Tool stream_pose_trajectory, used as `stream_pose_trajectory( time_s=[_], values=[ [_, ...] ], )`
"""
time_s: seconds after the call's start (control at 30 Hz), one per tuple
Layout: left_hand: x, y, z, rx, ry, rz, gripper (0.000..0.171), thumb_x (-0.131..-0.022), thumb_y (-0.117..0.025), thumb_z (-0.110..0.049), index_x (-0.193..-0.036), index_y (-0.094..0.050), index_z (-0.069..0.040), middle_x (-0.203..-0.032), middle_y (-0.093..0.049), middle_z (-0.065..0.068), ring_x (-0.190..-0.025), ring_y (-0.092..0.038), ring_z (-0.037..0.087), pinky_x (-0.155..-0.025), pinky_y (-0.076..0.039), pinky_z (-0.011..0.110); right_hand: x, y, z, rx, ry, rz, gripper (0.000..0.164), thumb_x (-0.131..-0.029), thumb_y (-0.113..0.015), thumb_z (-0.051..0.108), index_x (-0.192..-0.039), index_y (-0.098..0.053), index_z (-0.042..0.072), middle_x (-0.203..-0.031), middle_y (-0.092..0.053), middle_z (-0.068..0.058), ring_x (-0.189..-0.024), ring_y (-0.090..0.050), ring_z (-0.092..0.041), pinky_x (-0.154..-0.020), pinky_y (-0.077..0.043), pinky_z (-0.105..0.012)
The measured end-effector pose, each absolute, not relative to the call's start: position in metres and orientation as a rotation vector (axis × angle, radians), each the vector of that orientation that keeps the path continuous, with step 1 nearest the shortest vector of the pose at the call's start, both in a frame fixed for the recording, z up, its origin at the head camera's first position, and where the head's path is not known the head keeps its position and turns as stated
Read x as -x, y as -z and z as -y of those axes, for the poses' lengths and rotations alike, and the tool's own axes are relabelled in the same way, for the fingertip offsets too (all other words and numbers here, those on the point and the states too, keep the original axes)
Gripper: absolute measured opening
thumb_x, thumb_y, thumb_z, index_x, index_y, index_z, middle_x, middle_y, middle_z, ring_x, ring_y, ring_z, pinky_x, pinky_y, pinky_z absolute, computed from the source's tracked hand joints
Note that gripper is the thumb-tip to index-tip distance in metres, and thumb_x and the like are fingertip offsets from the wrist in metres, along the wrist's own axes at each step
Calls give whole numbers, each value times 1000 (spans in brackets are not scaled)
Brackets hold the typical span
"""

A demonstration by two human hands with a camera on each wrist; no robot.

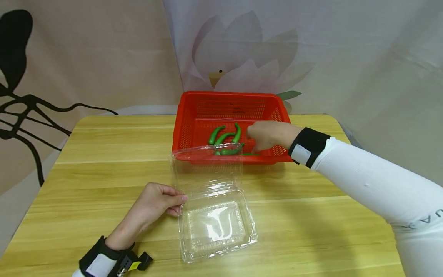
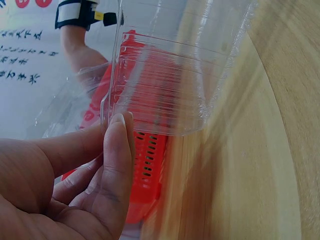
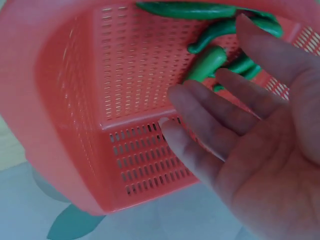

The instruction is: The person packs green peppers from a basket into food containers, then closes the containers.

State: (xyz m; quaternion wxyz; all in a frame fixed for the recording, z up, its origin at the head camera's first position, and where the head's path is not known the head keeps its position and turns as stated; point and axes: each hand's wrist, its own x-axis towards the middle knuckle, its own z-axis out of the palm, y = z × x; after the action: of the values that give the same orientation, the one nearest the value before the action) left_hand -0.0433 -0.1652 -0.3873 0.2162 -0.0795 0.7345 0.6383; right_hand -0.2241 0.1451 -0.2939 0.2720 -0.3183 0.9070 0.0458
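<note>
My left hand (image 1: 160,200) pinches the left edge of a clear plastic clamshell box (image 1: 238,227) between thumb and fingers. The box is unfolded, its lid (image 1: 207,171) tilted up toward a red plastic basket (image 1: 177,130). In the left wrist view the thumb (image 2: 117,145) presses on the rim of the clear box (image 2: 220,65). My right hand (image 1: 268,134) is inside the basket, over its right part. Seen from the right wrist, that hand (image 3: 250,135) has loosely bent, spread fingers and holds nothing. Several green chili peppers (image 3: 205,62) lie on the basket floor beside the fingers.
The wooden table (image 1: 104,161) has the basket at its back edge and the clamshell box in front of it. Behind hangs a printed cloth (image 1: 131,50) with a lotus pattern. The lid overlaps the basket's front rim in the head view.
</note>
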Motion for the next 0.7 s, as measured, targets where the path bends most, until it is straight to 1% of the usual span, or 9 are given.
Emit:
stream_pose_trajectory(
  time_s=[0.17, 0.3, 0.5, 0.6, 0.7],
  values=[
    [43, 387, 165, 215, -1773, -2023, 19, -95, -76, -1, -104, -73, 15, -83, -74, 19, -65, -71, 18, -64, -66, 33, 225, 298, -138, 877, -211, -2418, 35, -92, -81, 11, -122, -68, 0, -108, -70, -12, -95, -62, -27, -95, -60, -43],
    [43, 387, 164, 214, -1780, -2015, 19, -95, -75, -1, -104, -72, 16, -84, -74, 20, -66, -71, 19, -64, -66, 33, 226, 305, -135, 908, -273, -2419, 25, -91, -80, 6, -114, -69, 4, -97, -66, -8, -91, -59, -28, -92, -59, -40],
    [41, 388, 163, 239, -1780, -2020, 17, -95, -75, 1, -103, -73, 15, -85, -74, 20, -64, -71, 18, -64, -66, 33, 224, 315, -130, 946, -315, -2408, 14, -95, -76, 7, -105, -67, 8, -90, -63, -8, -86, -59, -27, -87, -59, -37],
    [40, 388, 163, 234, -1782, -2023, 17, -95, -75, 1, -104, -73, 16, -84, -74, 20, -64, -70, 18, -64, -66, 33, 224, 318, -128, 947, -322, -2409, 10, -96, -75, 7, -101, -66, 8, -88, -62, -8, -84, -59, -27, -83, -58, -36],
    [39, 388, 164, 225, -1783, -2024, 18, -95, -76, 0, -104, -73, 16, -84, -74, 19, -64, -71, 18, -64, -66, 32, 224, 323, -126, 950, -315, -2405, 10, -97, -74, 8, -100, -65, 9, -89, -61, -9, -86, -58, -27, -84, -57, -36]
  ],
)
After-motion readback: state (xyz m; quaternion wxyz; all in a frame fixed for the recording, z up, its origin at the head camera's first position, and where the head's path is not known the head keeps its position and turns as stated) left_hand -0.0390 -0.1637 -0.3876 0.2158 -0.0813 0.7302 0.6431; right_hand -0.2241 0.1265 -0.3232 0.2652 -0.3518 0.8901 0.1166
